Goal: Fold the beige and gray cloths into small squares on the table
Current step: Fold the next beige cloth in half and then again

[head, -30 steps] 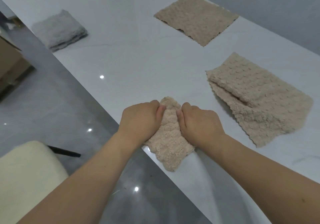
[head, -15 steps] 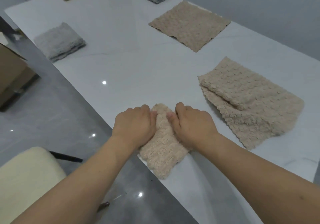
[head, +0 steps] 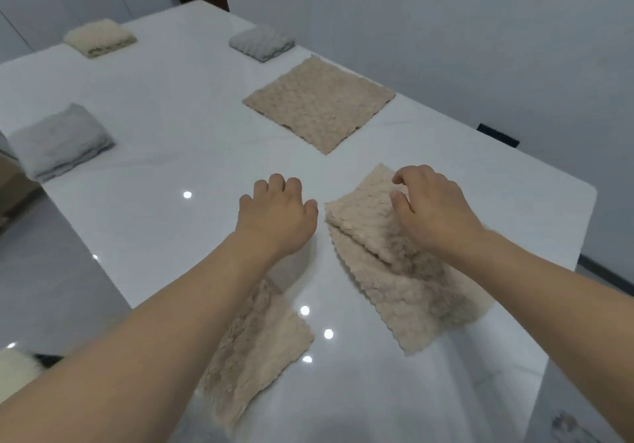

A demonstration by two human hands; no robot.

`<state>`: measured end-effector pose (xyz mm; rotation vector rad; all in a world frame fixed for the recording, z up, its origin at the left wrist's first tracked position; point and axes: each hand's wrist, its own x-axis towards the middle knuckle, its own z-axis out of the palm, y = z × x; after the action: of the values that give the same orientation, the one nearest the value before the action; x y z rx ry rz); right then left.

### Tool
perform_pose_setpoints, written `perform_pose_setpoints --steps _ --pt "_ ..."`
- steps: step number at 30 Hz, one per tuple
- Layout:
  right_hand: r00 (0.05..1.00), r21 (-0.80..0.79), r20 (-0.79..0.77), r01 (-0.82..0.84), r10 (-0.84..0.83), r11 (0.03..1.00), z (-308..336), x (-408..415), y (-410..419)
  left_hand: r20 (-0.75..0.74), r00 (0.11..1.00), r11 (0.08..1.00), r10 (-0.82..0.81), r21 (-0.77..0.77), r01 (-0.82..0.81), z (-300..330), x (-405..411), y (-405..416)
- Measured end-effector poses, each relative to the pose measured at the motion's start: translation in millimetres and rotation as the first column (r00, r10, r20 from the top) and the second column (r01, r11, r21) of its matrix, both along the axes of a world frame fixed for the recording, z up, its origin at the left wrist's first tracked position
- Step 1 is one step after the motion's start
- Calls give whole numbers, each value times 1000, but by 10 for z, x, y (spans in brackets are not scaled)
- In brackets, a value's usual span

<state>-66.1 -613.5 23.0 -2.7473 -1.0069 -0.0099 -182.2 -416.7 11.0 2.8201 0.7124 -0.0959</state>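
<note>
The step in hand is judged to be the start of work on the half-folded beige cloth [head: 404, 271], which lies in the right centre of the frame on the white desk [head: 171, 127]. To do it well, the loose upper flap should be taken at its corners, the scalloped edges should be lined up before anything is pressed, and the layers should be smoothed flat so that the thick pile does not spring open. A square shape is best reached by halving the long strip across its length.

The right hand [head: 429, 209] is seen on the upper part of this cloth, its fingers [head: 399, 178] curled loosely; whether a fold is actually pinched cannot be told. The left hand [head: 278, 216] is held open and empty above the bare desk, just to the left of the cloth and apart from it.

A folded beige cloth [head: 260, 343] is found at the lower centre of the frame, partly hidden beneath the left forearm. A flat beige cloth [head: 319, 106] lies unfolded in the upper centre. Folded gray cloths are seen at the left edge [head: 58, 140] and at the top centre [head: 262, 43], and a folded cream cloth [head: 99, 39] at the upper left.
</note>
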Motion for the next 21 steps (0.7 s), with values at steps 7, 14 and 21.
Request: perform_pose_setpoints --steps 7,14,21 --pt "989 -182 -143 -57 31 982 -323 625 89 60 979 980 -194 -24 196 -630 705 -136" --pt "977 -200 -110 -204 185 958 -662 1184 177 320 935 988 -154 64 141 -888 1074 -345" --pt "973 128 -31 -222 228 967 -933 1342 -36 402 914 997 43 -78 -13 -744 1045 -419"
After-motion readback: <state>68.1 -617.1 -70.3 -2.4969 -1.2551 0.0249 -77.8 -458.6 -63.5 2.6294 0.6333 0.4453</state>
